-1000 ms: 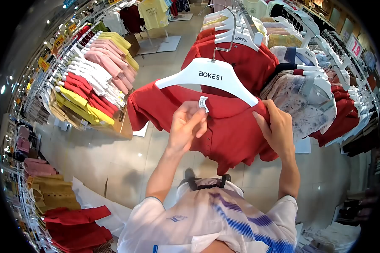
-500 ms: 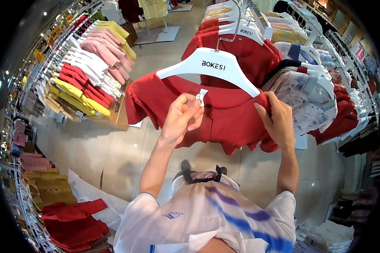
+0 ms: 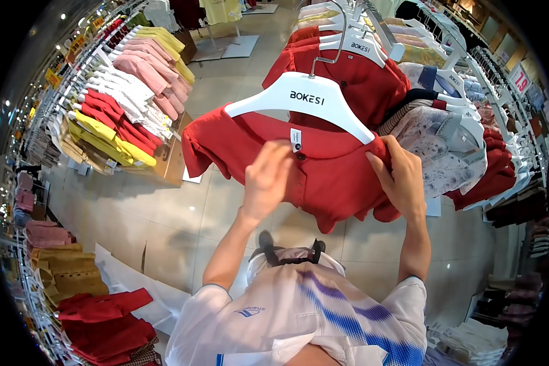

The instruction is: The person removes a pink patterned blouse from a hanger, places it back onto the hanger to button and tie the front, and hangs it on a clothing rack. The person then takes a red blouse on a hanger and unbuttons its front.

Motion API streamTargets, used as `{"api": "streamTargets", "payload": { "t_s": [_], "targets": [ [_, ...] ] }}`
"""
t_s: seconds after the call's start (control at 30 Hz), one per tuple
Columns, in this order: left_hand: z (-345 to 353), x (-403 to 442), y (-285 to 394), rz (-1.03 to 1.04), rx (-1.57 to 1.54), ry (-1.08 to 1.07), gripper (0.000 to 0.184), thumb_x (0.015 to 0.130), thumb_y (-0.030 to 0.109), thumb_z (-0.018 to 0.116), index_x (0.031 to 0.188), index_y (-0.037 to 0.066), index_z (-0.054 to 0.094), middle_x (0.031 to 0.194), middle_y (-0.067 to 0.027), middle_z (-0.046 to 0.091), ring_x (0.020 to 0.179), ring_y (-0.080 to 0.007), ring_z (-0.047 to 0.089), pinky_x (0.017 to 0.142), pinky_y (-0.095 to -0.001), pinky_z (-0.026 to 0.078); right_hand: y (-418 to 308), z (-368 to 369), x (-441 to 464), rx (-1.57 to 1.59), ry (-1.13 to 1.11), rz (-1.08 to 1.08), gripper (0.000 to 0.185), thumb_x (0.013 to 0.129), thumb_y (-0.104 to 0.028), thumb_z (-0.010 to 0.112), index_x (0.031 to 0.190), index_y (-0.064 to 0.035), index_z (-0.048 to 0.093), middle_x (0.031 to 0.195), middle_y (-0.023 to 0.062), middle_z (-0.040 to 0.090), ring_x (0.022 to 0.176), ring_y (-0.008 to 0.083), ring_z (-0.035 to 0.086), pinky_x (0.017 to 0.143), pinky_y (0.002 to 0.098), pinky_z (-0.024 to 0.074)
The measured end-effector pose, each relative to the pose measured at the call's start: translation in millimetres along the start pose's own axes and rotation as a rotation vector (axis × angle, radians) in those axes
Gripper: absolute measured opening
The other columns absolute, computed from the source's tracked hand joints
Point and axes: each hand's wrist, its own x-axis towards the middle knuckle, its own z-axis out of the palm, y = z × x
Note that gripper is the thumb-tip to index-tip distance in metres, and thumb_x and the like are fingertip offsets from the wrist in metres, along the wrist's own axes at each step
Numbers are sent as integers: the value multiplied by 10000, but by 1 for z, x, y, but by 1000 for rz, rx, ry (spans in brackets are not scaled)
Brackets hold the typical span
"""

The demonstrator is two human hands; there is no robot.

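A red buttoned top (image 3: 333, 160) hangs in front of me on a white hanger (image 3: 341, 116) marked BOKESI. My right hand (image 3: 401, 177) grips the shoulder of the top by the hanger's right end, thumb in front. At the middle of the chest is my left hand (image 3: 266, 178), its fingers blurred by motion and close to the front of the top. Just above those fingers a small white tag (image 3: 296, 140) lies against the red cloth below the neckline, out of the hand. A dark button (image 3: 301, 157) shows under the tag.
More red tops (image 3: 363, 79) hang on a rail behind. Floral shirts (image 3: 439, 146) hang at the right. On the left rack are pink tops (image 3: 143, 70) and yellow tops (image 3: 107, 137). A red garment (image 3: 107, 326) lies at the lower left, and folded white clothes (image 3: 476, 341) lie lower right.
My left hand has let go of the white tag and moved slightly down; the tag now rests on the top. My right hand keeps its hold on the shoulder.
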Motion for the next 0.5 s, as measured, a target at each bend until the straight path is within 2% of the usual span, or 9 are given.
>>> {"api": "streamTargets", "payload": {
  "t_s": [0.03,0.13,0.2,0.23,0.3,0.33,0.4,0.43,0.5],
  "targets": [
    [4,2,1,167,200,16,217,849,13,641,1061,9,598,1060,-151,613,680,-341,635,522,-376,498,-1,0,1,2,-10,9,210,876,-195,677,989,-47,580,754,129,629,633,327,616,560,388,461],
    [11,-6,-8,60,261,-48,202,840,7,644,1038,13,603,991,-144,616,688,-338,628,527,-398,484,-2,1,2,7,-13,4,209,876,-194,678,988,-47,581,756,132,629,633,329,616,562,387,462],
    [8,-3,-10,29,149,-98,210,840,-44,637,1046,-29,595,930,-157,624,702,-332,621,598,-331,485,-1,1,4,13,-9,-1,209,875,-193,680,986,-46,581,756,133,629,635,329,616,563,387,462],
    [6,-2,-12,28,148,-99,210,840,-44,637,1046,-29,595,930,-157,624,702,-332,621,598,-331,485,1,2,4,18,-2,-6,209,875,-193,681,984,-46,581,756,134,629,636,328,617,565,386,462],
    [3,0,-13,62,-9,-153,148,872,-15,631,1014,-39,598,853,-115,591,629,-237,586,576,-288,456,3,2,6,11,-6,1,209,874,-193,683,984,-46,581,757,134,629,639,328,617,567,386,462],
    [0,1,-9,60,-8,-154,148,872,-15,631,1014,-39,598,853,-115,591,629,-237,586,576,-288,456,3,2,7,3,-8,5,210,873,-192,685,983,-46,582,757,135,629,642,328,618,569,386,463],
    [-6,4,4,-190,-172,-244,103,871,11,623,961,-30,592,820,-134,551,663,-308,537,606,-356,442,4,2,9,5,-8,5,210,872,-191,686,983,-46,582,757,135,629,644,328,617,571,386,463],
    [-7,3,2,-193,-171,-246,103,871,11,623,961,-30,592,820,-134,551,663,-308,537,606,-356,442,4,1,9,4,-8,6,211,871,-191,687,984,-46,583,757,136,629,647,328,617,572,387,463],
    [-10,3,-4,-131,-203,-290,79,902,16,602,959,-35,583,762,-115,511,602,-244,489,554,-331,406,6,1,9,6,-9,2,211,870,-190,689,983,-45,584,758,136,629,646,329,617,572,387,462]
  ]
}}
